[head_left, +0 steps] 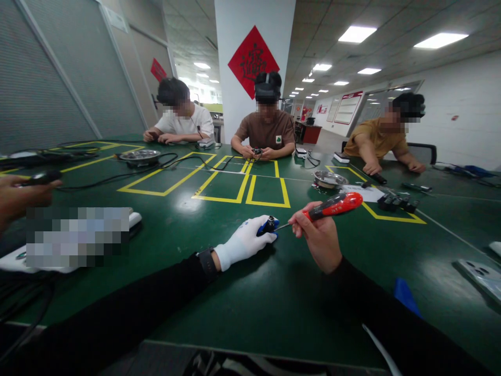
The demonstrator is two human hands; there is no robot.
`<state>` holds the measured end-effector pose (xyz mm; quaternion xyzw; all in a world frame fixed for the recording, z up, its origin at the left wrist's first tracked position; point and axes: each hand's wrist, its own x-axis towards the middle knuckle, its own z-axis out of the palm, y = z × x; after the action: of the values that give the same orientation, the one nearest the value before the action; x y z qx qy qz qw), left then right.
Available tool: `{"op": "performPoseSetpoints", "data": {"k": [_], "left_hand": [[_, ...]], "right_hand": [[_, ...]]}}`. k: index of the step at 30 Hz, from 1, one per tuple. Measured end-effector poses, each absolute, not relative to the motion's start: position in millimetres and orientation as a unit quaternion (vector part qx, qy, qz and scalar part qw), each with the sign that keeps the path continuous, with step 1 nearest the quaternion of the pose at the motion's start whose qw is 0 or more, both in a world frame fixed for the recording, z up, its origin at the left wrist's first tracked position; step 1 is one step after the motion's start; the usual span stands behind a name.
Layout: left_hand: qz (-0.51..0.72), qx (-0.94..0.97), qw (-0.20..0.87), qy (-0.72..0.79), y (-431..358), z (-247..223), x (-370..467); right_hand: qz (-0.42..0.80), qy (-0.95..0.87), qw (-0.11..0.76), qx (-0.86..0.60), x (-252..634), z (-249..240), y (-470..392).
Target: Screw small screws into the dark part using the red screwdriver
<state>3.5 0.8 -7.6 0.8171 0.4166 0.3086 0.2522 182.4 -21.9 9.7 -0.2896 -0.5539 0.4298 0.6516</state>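
My left hand [246, 241], in a white glove with blue fingertips, is closed around a small black part [269, 224] with a metal top, just above the green table. Most of that part is hidden by the fingers, so its kind is unclear. Bare, my right hand [321, 237] grips a screwdriver [332, 205] with a red and black handle. The fingers pinch it near the front of the handle, which points up to the right. Its thin shaft runs left to the black part; whether the tip touches it I cannot tell.
Yellow tape rectangles mark the green table [219, 324]. Metal bowls [331, 179] stand farther back, with several black parts [398, 202] at right. A phone [479, 277] lies at the right edge, a white device [78, 240] at left. Three people sit opposite; another person's hand [27, 196] is at left.
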Motion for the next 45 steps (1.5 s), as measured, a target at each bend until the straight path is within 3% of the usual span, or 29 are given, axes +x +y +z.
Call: {"op": "performPoseSetpoints", "data": {"k": [4, 10, 18, 45], "left_hand": [[0.308, 0.813, 0.265, 0.417, 0, -8, 3], [0.31, 0.813, 0.266, 0.415, 0, -8, 3], [0.315, 0.817, 0.262, 0.406, 1, -10, 3], [0.317, 0.83, 0.225, 0.4, 2, -12, 2]], "right_hand": [[0.447, -0.534, 0.658, -0.286, 183, 7, -22], [0.379, -0.568, 0.649, -0.336, 187, 12, -20], [0.516, -0.56, 0.612, -0.215, 177, 17, -30], [0.464, -0.603, 0.616, -0.207, 178, 10, -31]]}}
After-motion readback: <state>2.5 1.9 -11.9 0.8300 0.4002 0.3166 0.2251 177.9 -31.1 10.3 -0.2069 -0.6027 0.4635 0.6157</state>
